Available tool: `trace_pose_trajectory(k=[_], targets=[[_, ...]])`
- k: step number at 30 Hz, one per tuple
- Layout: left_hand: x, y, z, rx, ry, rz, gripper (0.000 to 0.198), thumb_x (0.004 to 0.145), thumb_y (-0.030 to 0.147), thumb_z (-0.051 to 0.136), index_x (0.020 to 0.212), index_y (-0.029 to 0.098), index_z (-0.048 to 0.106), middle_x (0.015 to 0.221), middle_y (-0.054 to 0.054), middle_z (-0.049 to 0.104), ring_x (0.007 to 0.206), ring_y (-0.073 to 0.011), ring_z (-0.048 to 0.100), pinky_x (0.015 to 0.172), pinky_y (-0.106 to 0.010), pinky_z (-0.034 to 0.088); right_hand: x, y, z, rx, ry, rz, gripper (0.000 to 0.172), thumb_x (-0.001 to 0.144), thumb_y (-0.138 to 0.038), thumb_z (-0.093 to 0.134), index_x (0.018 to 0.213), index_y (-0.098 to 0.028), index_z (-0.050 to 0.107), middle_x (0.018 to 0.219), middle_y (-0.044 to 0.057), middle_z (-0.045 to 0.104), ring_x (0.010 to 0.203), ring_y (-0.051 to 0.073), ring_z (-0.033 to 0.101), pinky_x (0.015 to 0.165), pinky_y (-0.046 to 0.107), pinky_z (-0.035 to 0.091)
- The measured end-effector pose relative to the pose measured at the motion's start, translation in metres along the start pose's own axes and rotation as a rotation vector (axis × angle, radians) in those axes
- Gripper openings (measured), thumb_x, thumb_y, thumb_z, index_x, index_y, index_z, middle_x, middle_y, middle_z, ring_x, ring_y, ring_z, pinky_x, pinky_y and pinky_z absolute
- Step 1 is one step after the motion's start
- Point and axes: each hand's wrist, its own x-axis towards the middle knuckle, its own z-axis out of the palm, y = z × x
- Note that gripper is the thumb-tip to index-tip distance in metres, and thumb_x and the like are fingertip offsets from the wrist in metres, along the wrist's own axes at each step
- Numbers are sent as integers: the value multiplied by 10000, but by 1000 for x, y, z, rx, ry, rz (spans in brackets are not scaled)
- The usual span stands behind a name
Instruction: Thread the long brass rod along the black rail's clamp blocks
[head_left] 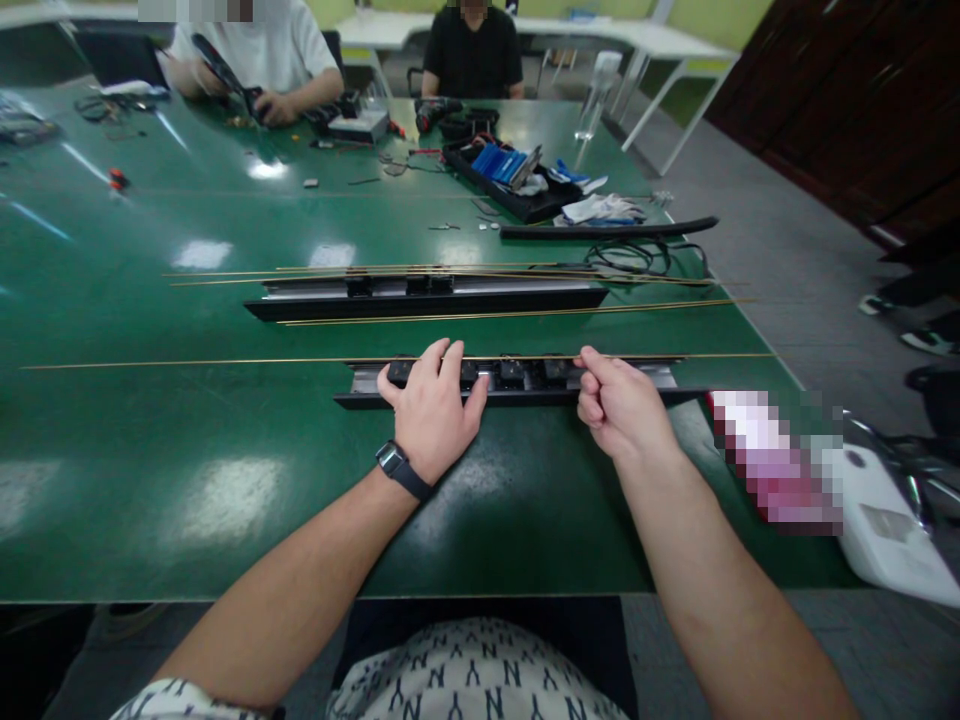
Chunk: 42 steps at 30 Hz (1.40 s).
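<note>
A long black and silver rail point(645, 380) with several black blocks set in it lies across the green table point(187, 440) in front of me. My left hand point(431, 405) rests on it with fingers spread flat over the blocks; a black watch is on that wrist. My right hand point(619, 405) is closed in a pinch on a thin brass rod point(225, 362) that runs along the rail's far edge, far out to the left and right.
A second rail point(427, 297) with several more brass rods lies farther back. Behind it are a black tray of blue parts point(510, 180), cables point(645, 255), a long black strip point(607, 229) and a clear bottle point(598, 95). Two people sit at the far side.
</note>
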Motion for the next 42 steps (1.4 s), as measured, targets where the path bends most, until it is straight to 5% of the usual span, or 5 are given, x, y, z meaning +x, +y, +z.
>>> trace_pose_trajectory(k=[26, 42], targets=[[0, 0, 0, 13, -2, 5, 462, 1001, 454, 480, 1412, 249, 527, 1516, -141, 538, 1344, -325, 528, 1168, -651, 180, 0, -1, -5, 12, -71, -8, 185, 797, -262, 775, 908, -151, 677, 506, -70, 509, 281, 48, 352, 259, 162, 199], [0, -1, 1, -14, 20, 18, 443, 996, 438, 505, 1395, 250, 537, 1494, -121, 561, 1317, -308, 550, 1167, -655, 179, 3, 2, -1, 23, 16, -18, 163, 897, -251, 702, 788, -159, 622, 479, -71, 474, 279, 50, 341, 253, 164, 209]])
